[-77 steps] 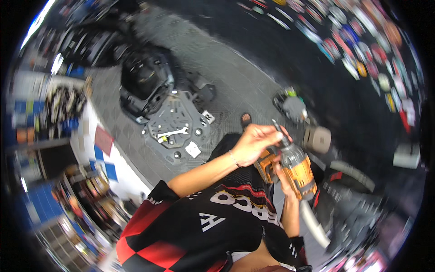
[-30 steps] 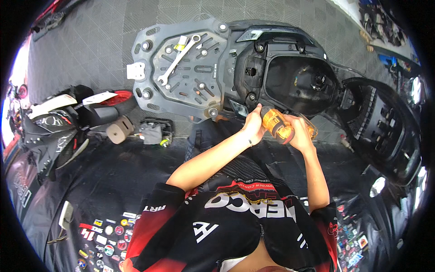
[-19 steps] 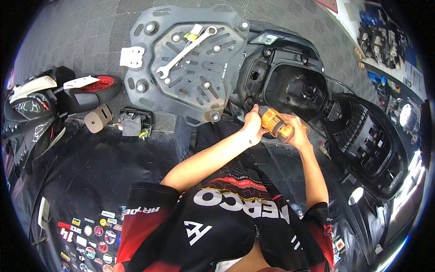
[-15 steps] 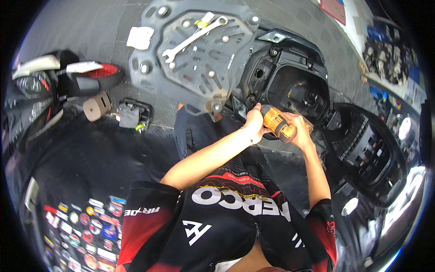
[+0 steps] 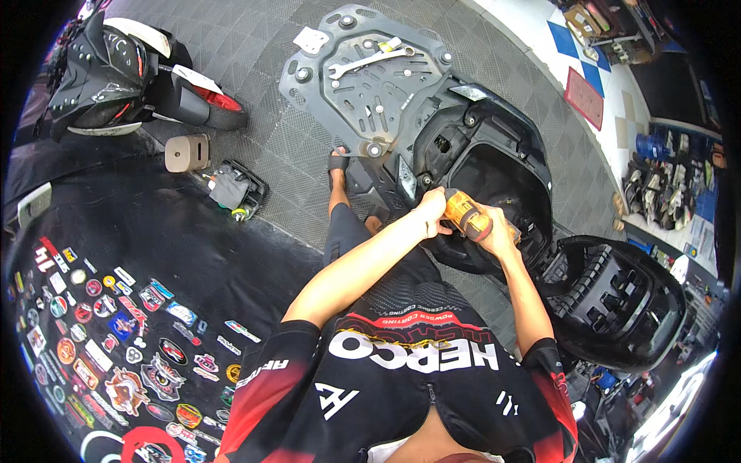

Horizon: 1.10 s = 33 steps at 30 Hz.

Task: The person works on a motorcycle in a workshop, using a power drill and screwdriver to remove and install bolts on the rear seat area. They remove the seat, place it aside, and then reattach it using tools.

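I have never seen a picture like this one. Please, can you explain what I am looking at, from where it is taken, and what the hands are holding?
This is one round fisheye picture from a camera worn on a person's head, looking down, so straight edges bend near the rim. The two bare forearms coming up from the bottom are the person's own. The left hand and the right hand together grip an orange and black power tool at the edge of the open black storage compartment of a scooter. Behind it sits a grey metal carrier plate with a silver spanner lying on it. On the grey tiled floor lies a small beige block. At the left stands another scooter's black body.
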Each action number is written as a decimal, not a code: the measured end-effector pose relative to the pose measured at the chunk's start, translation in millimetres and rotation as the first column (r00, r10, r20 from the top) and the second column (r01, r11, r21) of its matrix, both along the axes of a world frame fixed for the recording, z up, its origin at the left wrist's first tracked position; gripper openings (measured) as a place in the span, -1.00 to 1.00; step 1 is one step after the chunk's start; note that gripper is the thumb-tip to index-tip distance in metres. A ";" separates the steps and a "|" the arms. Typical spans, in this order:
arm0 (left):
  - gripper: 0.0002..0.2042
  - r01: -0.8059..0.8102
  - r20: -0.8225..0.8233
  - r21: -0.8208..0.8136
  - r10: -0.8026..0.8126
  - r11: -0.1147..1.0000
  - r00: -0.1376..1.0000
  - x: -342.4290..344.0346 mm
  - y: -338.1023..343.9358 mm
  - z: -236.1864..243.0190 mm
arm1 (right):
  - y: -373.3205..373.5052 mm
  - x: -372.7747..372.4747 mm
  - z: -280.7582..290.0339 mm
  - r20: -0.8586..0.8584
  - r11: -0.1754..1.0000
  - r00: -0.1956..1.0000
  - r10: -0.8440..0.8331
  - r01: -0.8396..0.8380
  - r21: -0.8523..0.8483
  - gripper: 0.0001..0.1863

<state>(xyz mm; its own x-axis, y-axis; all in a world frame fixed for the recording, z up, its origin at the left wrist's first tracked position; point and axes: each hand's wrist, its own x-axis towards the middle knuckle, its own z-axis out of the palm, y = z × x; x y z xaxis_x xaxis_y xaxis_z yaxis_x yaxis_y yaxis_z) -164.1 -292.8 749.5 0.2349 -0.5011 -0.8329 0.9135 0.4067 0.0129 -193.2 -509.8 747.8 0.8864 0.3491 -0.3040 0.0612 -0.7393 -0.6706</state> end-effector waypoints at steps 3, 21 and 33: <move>-0.45 -0.061 0.054 0.024 0.060 0.998 0.997 -12.4 -1.5 -7.6 | 33.1 21.4 49.2 -0.064 0.984 0.996 0.064 -0.053 0.169 -0.58; -0.42 -0.264 0.191 0.051 0.250 0.963 0.949 -23.3 -1.4 10.9 | 32.9 37.9 46.7 -0.120 0.991 0.988 0.095 -0.083 0.107 -0.68; -0.36 -0.762 0.836 0.393 -0.545 0.515 0.063 -33.4 21.0 90.2 | 42.6 77.1 66.0 0.216 0.822 0.828 0.518 -0.411 -0.393 -0.75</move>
